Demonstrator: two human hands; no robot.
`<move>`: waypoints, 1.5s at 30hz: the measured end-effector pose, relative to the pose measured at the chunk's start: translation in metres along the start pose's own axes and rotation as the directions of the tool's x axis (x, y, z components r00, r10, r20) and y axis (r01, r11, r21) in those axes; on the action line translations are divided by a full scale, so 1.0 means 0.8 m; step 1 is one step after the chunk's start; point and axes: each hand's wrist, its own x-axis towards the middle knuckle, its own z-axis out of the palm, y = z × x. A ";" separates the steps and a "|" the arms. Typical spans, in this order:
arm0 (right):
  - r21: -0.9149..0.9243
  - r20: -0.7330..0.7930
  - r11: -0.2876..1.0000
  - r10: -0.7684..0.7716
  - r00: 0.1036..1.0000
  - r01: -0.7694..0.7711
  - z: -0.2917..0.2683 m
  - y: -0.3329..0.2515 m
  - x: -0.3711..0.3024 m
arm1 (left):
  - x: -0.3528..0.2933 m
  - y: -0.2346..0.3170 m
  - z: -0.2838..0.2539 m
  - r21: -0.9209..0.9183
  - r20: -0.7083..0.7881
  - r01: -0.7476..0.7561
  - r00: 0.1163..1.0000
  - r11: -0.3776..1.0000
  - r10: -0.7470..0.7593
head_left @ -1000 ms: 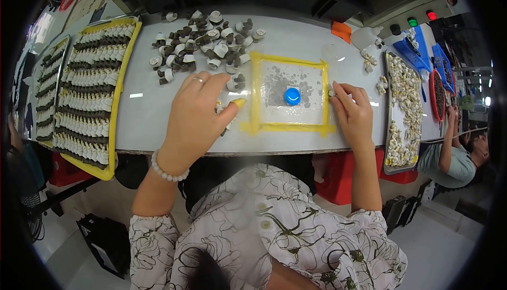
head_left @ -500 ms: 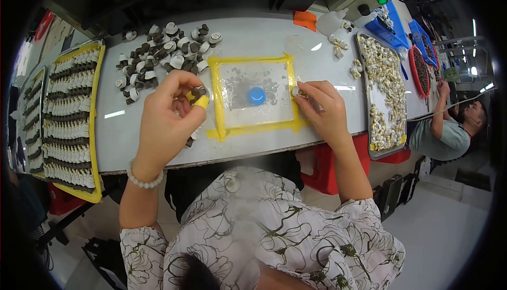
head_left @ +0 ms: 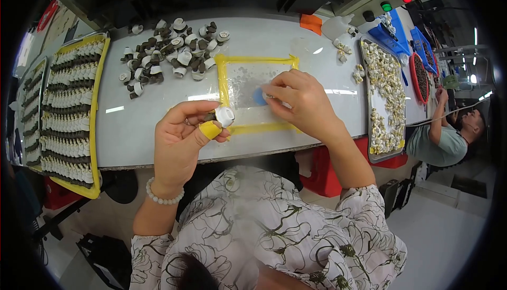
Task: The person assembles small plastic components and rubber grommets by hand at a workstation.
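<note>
My left hand (head_left: 182,139), with yellow tape round its thumb, pinches a small part with a white round cup (head_left: 225,115) and a dark brown end. The cup's open side is turned up and to the right. My right hand (head_left: 303,102) is closed at the blue round pad (head_left: 259,97) and covers part of it. At its fingertips a bit of a small whitish piece shows, mostly hidden by the fingers. The pad lies on a clear sheet (head_left: 245,115) with grey smudges, edged by yellow tape (head_left: 224,86).
Loose white-and-brown parts (head_left: 184,57) lie heaped at the back left. Rows of similar parts stand in a yellow-rimmed tray (head_left: 98,126) on the left. On the right, a metal tray (head_left: 364,110) carries many whitish-yellow pieces. Beyond are blue bins (head_left: 388,39), a red basket (head_left: 419,78) and another person (head_left: 441,139).
My left hand has come nearer and to the right, turning the white cup into view. My right hand has moved left from the taped edge to the blue pad.
</note>
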 end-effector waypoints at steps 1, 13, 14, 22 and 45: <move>-0.040 0.034 0.999 -0.026 0.999 0.027 -0.003 -0.002 0.002 | 0.000 -0.001 0.000 -0.002 0.000 0.000 1.000 1.000 0.000; 0.371 -0.042 0.899 0.266 0.963 -0.232 -0.001 -0.016 -0.009 | 0.000 -0.018 0.012 -0.026 -0.020 0.008 1.000 1.000 -0.009; 0.371 -0.041 0.899 0.265 0.963 -0.232 -0.001 -0.016 -0.010 | 0.001 -0.019 0.012 -0.040 0.000 0.022 1.000 0.999 -0.022; 0.678 -0.072 0.720 0.267 0.961 -0.149 -0.002 -0.029 -0.016 | 0.005 -0.027 0.022 -0.054 0.001 0.078 0.997 0.995 -0.078; 0.581 -0.017 0.797 0.211 0.977 -0.162 -0.017 -0.007 -0.024 | 0.007 -0.005 0.003 0.306 0.097 -0.037 0.995 0.951 0.007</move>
